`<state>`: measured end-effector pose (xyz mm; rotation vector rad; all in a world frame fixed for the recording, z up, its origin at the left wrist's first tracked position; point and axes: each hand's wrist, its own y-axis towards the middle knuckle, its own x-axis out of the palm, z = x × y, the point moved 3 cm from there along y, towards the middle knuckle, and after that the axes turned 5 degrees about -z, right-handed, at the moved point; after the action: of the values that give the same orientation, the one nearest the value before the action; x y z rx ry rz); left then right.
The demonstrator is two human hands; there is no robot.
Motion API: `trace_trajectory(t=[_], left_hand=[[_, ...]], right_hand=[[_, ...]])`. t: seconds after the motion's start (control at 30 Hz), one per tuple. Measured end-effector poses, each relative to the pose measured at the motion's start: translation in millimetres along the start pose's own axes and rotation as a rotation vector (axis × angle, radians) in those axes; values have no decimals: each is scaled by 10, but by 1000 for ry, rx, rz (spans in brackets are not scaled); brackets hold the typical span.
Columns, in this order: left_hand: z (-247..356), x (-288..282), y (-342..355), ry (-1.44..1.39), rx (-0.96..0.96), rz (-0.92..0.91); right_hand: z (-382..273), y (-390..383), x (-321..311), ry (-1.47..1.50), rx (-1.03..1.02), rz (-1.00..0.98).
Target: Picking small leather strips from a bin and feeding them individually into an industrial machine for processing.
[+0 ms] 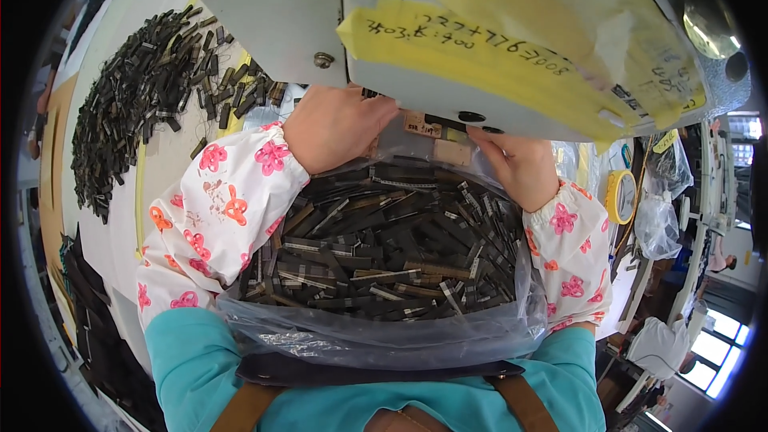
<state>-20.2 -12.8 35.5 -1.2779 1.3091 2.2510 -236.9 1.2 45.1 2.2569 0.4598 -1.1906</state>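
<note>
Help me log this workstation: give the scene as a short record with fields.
left hand: by the grey machine panel's lower edge, grip hidden
right hand: by the same edge, grip unclear
nearer the body: dark strips loose in clear plastic
table, left: heap of short dark pieces
sleeves: white, floral

left fingers, right fingers were at machine | clear bag held dark strips | dark pieces lay on desk
</note>
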Motion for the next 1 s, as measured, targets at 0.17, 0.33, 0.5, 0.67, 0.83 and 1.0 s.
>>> trace_trajectory(t=[0.17, 0.33, 0.5, 0.67, 0.83, 1.0], left_hand=[[-47, 75, -117, 3, -169, -415], [12, 151, -77, -58, 14, -207], [82, 146, 24, -55, -3, -199], [46, 174, 10, 12, 37, -157], [36, 171, -37, -54, -29, -154], [77, 162, -8, -98, 9, -96]], right_hand=[[5, 13, 14, -41, -25, 12], [-39, 40, 51, -62, -6, 20], [-71, 77, 115, -17, 0, 67], [-111, 98, 206, -73, 46, 113], [-121, 97, 230, -93, -75, -2], [-155, 98, 236, -86, -58, -17]])
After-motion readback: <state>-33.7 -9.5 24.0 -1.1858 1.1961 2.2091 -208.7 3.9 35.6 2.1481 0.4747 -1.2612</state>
